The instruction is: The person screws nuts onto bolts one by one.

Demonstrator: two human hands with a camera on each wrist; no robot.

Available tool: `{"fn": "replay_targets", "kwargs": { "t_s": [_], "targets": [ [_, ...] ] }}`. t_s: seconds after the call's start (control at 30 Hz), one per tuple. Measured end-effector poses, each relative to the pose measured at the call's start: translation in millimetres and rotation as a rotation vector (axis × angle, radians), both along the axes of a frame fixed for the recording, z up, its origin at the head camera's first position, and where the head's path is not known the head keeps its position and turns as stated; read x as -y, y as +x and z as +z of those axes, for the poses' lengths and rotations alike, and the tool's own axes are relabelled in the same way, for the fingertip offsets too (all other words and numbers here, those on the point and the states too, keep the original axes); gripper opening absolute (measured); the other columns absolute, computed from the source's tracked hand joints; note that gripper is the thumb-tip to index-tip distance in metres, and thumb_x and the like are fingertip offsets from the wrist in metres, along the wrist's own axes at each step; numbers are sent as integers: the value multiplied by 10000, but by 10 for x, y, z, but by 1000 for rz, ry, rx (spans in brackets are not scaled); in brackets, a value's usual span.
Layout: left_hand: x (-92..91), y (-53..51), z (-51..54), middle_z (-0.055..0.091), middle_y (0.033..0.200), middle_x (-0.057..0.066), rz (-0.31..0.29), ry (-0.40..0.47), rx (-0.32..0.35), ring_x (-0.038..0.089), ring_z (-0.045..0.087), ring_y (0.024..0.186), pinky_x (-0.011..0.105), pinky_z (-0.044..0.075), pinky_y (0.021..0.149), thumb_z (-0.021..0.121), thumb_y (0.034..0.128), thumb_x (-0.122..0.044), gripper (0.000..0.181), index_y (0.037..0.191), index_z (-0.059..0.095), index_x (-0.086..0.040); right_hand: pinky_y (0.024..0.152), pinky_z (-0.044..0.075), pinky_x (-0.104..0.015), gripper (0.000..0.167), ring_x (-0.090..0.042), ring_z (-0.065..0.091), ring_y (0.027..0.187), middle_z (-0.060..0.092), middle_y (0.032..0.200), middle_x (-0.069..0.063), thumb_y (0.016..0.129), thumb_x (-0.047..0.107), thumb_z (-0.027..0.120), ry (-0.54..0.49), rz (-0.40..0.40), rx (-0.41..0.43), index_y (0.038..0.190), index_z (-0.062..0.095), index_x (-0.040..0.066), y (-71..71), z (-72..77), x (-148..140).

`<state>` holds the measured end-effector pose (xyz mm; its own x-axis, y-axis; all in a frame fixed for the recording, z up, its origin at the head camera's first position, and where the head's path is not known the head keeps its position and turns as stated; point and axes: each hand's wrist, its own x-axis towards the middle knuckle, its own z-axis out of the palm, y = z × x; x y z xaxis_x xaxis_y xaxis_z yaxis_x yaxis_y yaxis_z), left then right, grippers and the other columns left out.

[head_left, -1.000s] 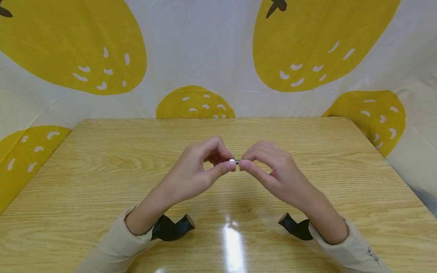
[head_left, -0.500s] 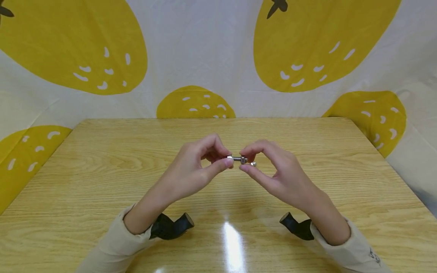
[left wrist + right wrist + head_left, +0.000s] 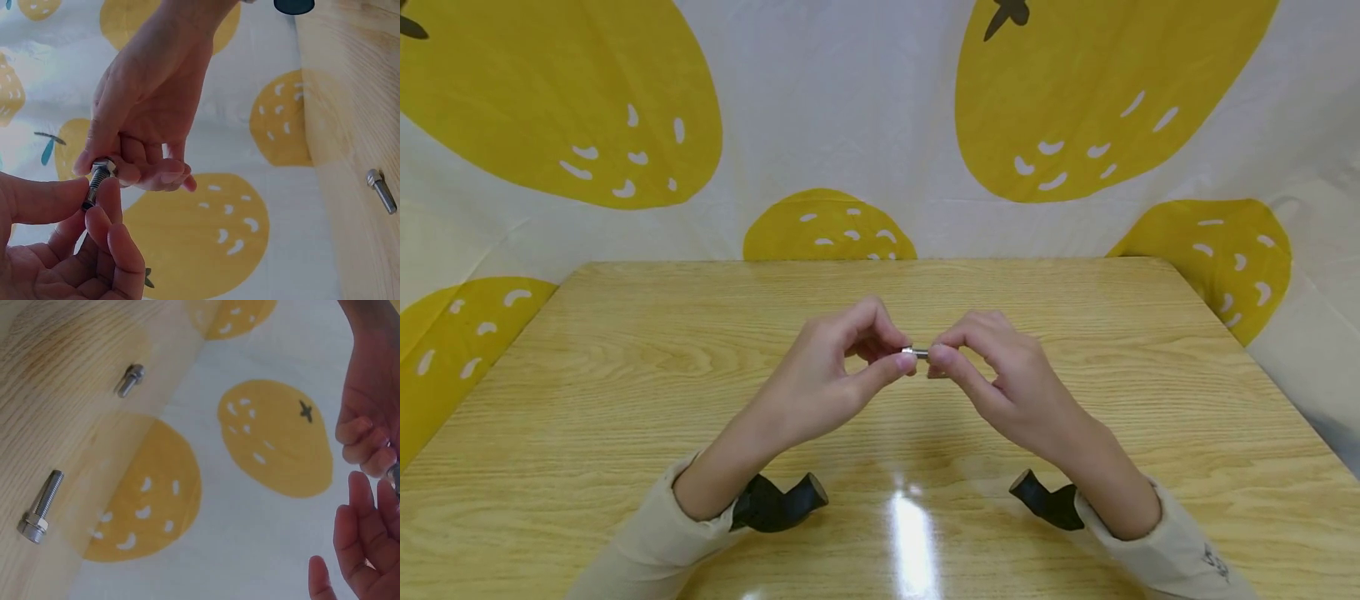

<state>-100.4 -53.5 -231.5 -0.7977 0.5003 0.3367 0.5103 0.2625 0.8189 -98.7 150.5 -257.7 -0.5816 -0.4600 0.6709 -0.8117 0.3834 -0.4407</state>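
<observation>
A small silver bolt (image 3: 921, 353) lies level between my two hands, above the table. My left hand (image 3: 831, 375) pinches one end of it with thumb and forefinger. At the other end my right hand (image 3: 1011, 379) has thumb and forefinger on a hex nut (image 3: 105, 165), mostly covered by those fingers in the head view. The bolt's thread (image 3: 95, 181) shows between the two grips in the left wrist view. Only a sliver of the bolt (image 3: 394, 476) appears at the right edge of the right wrist view.
Other silver bolts lie on the wooden table (image 3: 700, 333): a longer one (image 3: 41, 507) with a nut near its head, and a shorter one (image 3: 130, 380). A patterned cloth (image 3: 842, 100) hangs behind. Black curved mounts (image 3: 786, 504) sit at the wrists.
Half a second ago my right thumb and forefinger were spread apart, with the nut exposed. They have closed on it again, as they were a second ago. My left hand keeps its grip.
</observation>
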Motion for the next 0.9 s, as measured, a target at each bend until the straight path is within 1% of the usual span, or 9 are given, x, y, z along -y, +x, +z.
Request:
{"fn": "replay_targets", "kwargs": {
  "t_s": [0.17,0.27,0.33,0.4,0.47,0.53,0.7,0.8,0.9],
  "targets": [
    [-14,4,-7,641,803,11,-7,-5,-3,95,594,702,262,525,664,665,851,-65,92,854,573,-63,782,388,-261,327,-70,517,745,595,703,101,996,231,441,9,-42,15,746,631,136,-16,-11,-1],
    [-12,2,-10,641,800,12,0,-10,-1,97,595,701,262,527,669,664,853,-67,92,849,572,-63,815,390,-269,332,-75,533,774,618,724,92,998,234,434,17,-60,41,762,644,135,-14,-4,-19],
    [-7,-1,-9,645,799,19,6,-15,1,113,600,703,261,524,666,659,858,-70,89,849,571,-64,809,405,-271,249,-85,535,828,636,792,83,981,239,477,25,-70,69,846,657,131,-1,4,-34],
    [-1,-3,-5,646,799,27,12,-16,4,129,602,705,261,519,663,656,861,-74,86,849,571,-65,807,418,-277,156,-90,529,869,633,862,70,939,246,559,31,-76,87,962,648,120,13,12,-47],
    [5,-5,-3,645,798,27,20,-21,6,132,603,708,258,517,663,656,863,-78,87,850,571,-66,805,431,-272,222,-95,523,897,621,923,54,893,250,631,33,-68,84,1063,613,109,23,19,-52],
    [11,-7,0,640,796,28,26,-23,7,129,601,706,265,517,662,657,862,-80,88,851,571,-67,815,432,-254,301,-101,524,898,613,956,34,878,277,647,25,-47,57,1105,587,89,24,24,-48],
    [19,-9,4,641,793,22,28,-23,9,122,595,695,264,516,659,667,854,-81,97,850,572,-66,829,426,-206,292,-127,527,896,624,978,-5,918,317,563,3,10,-16,1040,586,52,9,30,-29],
    [23,-10,0,640,787,24,27,-23,15,145,598,692,257,512,651,665,855,-79,96,849,571,-66,820,425,-224,220,-127,520,897,622,957,8,913,252,595,10,7,-11,1026,596,64,6,26,-33],
    [23,-6,1,637,789,18,22,-20,22,152,597,696,256,511,648,663,857,-77,94,850,570,-68,806,421,-256,151,-124,503,901,612,933,32,909,199,612,25,-3,18,1007,606,84,5,15,-37]
  ]
}}
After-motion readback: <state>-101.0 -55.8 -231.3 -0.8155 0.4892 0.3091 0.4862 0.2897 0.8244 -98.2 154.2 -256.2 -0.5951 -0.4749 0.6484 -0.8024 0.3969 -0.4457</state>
